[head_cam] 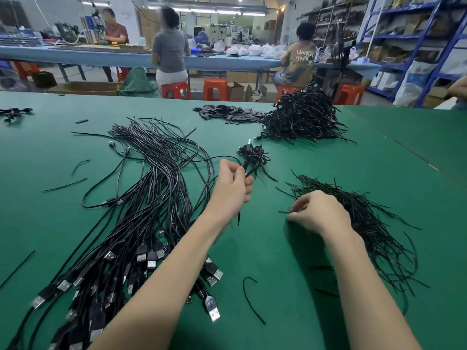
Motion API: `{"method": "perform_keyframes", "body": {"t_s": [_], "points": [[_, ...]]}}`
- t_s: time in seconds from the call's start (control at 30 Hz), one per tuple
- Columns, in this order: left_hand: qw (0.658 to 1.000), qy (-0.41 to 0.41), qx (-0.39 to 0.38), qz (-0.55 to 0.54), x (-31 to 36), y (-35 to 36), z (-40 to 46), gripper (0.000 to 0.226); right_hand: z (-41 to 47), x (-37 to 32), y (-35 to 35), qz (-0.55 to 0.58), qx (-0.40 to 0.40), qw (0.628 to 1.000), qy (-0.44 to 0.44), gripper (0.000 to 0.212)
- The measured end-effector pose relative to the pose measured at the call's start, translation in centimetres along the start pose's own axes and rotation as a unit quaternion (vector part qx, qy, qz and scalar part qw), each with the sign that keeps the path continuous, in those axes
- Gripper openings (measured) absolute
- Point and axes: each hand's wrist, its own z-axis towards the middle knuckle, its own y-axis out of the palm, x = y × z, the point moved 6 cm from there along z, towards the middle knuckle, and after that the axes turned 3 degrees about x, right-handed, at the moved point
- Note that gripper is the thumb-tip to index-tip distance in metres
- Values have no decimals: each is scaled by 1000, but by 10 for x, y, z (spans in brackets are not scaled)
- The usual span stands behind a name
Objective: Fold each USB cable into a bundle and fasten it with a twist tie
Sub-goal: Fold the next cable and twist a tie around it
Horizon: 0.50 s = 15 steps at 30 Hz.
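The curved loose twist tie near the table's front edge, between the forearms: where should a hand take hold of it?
Pinch the loose twist tie on its straight lower run, coming from above. It lies flat and alone on the green table, its hooked top end curling rightward, so fingers should close across the thin wire.

Two bare forearms enter from the 6 o'clock edge of the view, one from about 7 o'clock and the other from about 5 o'clock. Neither carries a sleeve, cuff or glove anywhere along the visible length, from the bottom edge up to the wrist. The bare left hand [231,190] wears no ring, watch, bracelet or strap, and its wrist is plain. The bare right hand [319,213] is likewise free of jewellery, tape or any covering. The fingernails that show look short and unpainted. No clothing on the upper arms or torso comes into view.
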Motion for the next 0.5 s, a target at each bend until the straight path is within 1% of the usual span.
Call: {"method": "perform_keyframes", "body": {"t_s": [0.07, 0.13, 0.2, 0.27, 0.3, 0.33, 0.4, 0.43, 0.5], "points": [[1000, -1, -6, 2, -1, 2, 0, 19, 0, -2, 3, -11, 9, 1000, -6, 9], [1000, -1, -5, 8, -2, 2, 0, 19, 0, -8, 6, -16, 14, 999, -36, 9], [1000, -2, -3, 10, -4, 2, 0, 18, 4, -15, 5, 56, 34, 995, -76, 9], [1000, -2, 1, 10, -4, 2, 0, 18, 5, -21, -4, 170, 63, 978, -101, 10], [1000, -2, 3, 13, -4, 1, 1, 19, 4, -24, -8, 251, 63, 960, -103, 8], [1000, -2, 5, 20, -4, 1, 1, 19, 3, -27, -9, 348, 40, 931, -101, 4], [999, -1, 7, 37, -5, 1, 1, 19, -3, -35, -10, 522, -29, 846, -105, 10], [999, -1, 6, 43, -6, 2, 0, 19, -5, -39, -11, 572, -53, 811, -113, 12], [999, 4, 2, 51, -6, 4, -1, 18, -11, -46, -15, 628, -82, 763, -129, 16]]}}
